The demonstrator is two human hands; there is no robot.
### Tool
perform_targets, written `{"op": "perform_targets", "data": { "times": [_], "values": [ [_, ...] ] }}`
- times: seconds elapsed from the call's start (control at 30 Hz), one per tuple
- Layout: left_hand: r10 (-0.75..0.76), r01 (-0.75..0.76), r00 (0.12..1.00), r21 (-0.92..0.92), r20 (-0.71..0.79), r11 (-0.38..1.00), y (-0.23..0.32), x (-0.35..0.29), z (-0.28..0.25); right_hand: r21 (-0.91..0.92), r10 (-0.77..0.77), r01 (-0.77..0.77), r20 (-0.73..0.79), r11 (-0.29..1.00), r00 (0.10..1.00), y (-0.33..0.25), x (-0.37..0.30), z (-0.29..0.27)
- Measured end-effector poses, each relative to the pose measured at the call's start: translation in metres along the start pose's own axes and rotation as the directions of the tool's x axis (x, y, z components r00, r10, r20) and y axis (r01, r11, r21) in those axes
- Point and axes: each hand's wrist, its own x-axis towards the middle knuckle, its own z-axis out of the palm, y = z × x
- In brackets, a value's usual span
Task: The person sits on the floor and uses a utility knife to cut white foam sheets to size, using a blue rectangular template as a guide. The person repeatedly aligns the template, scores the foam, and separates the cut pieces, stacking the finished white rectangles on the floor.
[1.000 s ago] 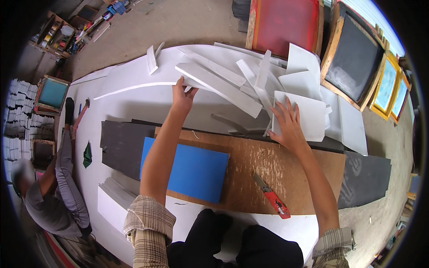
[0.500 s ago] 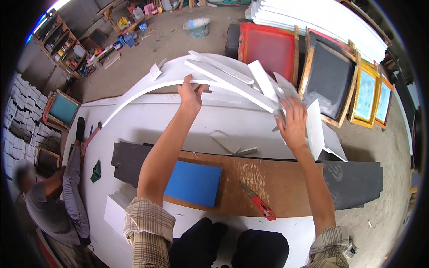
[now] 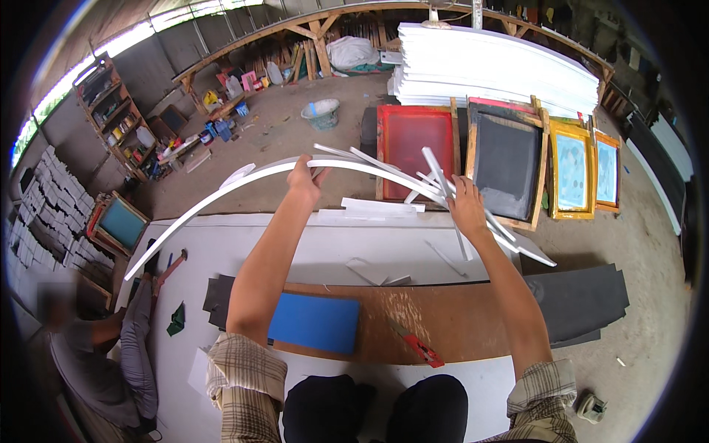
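Observation:
My left hand (image 3: 304, 183) is closed on the near edge of a large white sheet (image 3: 221, 190), raised and seen nearly edge-on. On its right end my right hand (image 3: 468, 210) grips the sheet, its fingers bent over the edge among loose white strips (image 3: 434, 168). Several of these strips lie tilted across the top. Below my arms is a brown board (image 3: 473, 317), with a blue rectangular sheet (image 3: 316, 323) and a red-handled cutter knife (image 3: 419, 349) on it. Black sheets (image 3: 580, 299) stick out from under the board.
A seated person (image 3: 92, 362) is at the left beside a hammer-like tool (image 3: 171, 272). Framed screens (image 3: 506, 159) lean against a stack of white sheets (image 3: 495, 70) at the far right. A tub (image 3: 320, 113) stands on the floor; a shoe (image 3: 591, 407) lies at lower right.
The white sheet has been raised and tilted, with the strips sliding and bunching toward its right end. My right hand has gone from lying over the strips to gripping. The view has tipped upward.

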Motion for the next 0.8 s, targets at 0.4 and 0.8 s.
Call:
{"op": "perform_targets", "data": {
  "times": [0.4,0.8],
  "values": [
    [0.116,-0.115,0.993,0.066,-0.013,0.991,0.083,-0.054,-0.043,0.286,-0.260,0.215,0.129,0.934,0.957,-0.073,-0.008,0.017],
    [0.336,-0.332,0.940,-0.081,0.050,0.940,0.192,-0.108,-0.070,0.384,-0.357,0.339,-0.026,0.859,0.934,-0.160,0.058,-0.029]
  ]
}}
